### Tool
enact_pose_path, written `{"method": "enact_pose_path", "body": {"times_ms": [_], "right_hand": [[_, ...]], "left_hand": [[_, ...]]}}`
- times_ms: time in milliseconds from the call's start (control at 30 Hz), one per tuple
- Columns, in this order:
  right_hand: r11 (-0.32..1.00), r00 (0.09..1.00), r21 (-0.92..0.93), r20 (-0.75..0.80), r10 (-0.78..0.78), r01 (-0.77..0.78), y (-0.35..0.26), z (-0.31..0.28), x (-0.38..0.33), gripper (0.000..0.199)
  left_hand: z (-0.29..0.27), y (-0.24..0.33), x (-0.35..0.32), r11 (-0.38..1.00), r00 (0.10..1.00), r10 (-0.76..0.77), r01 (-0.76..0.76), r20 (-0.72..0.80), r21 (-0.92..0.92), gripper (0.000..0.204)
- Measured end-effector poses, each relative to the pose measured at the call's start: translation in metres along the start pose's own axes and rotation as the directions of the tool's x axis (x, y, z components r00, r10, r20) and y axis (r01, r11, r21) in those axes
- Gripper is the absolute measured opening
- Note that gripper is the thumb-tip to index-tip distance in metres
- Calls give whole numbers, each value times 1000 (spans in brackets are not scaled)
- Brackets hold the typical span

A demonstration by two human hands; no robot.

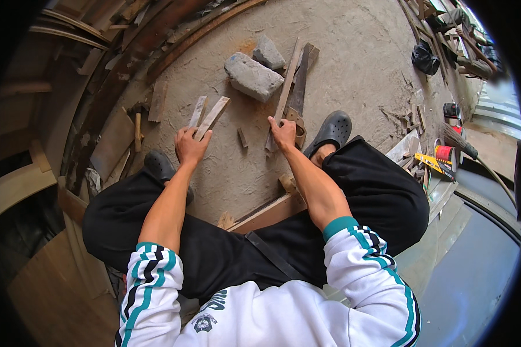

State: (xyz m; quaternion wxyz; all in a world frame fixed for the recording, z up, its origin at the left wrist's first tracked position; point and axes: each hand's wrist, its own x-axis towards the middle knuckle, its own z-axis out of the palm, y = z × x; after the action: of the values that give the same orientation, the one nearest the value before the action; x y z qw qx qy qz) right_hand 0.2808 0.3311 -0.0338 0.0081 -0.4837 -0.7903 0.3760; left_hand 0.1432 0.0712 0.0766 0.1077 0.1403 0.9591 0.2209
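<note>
Evidently, the left hand point(191, 146) curls around two short wooden slats point(213, 117) jutting ahead of it; the right hand point(283, 133) grips a long wooden batten point(287, 79) extending beyond its fingers. The step seems to be handling these pieces; the next move likely calls for steady holds.

Soft daylight seems to come from the right, where the wavy metal sheet point(499, 110) shines nearly white. The wooden board point(58, 289) on the near left is dim. Shadows on the concrete floor point(364, 69) are faint. The left hand point(192, 144) and right hand point(283, 133) look clear. Edges bend, then turn black.
</note>
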Motion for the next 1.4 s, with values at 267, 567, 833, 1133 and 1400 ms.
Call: {"method": "enact_pose_path", "body": {"times_ms": [267, 567, 833, 1133, 1400], "right_hand": [[952, 940, -90, 159, 303, -292, -31, -14, 5, 60], [768, 906, -496, 107, -409, 405, -95, -21, 96, 127], [616, 872, -617, 364, -328, 489, -118, -8, 119, 129], [908, 978, -413, 208, 15, 74, -210, 73, -7, 126], [804, 841, -374, 471, -265, 462, -188, 91, -69, 99]], "left_hand": [[-9, -29, -6, 999, 1000, -22, 21, 20, 29, 48], [-29, -46, -12, 995, 998, 0, -6, 63, 97, 47], [-45, -70, -7, 996, 998, -52, 54, -20, 74, 48], [-42, -94, -9, 986, 954, -166, 168, -250, -14, 47], [-57, -83, -13, 995, 945, -95, 91, -312, -29, 45]]}}
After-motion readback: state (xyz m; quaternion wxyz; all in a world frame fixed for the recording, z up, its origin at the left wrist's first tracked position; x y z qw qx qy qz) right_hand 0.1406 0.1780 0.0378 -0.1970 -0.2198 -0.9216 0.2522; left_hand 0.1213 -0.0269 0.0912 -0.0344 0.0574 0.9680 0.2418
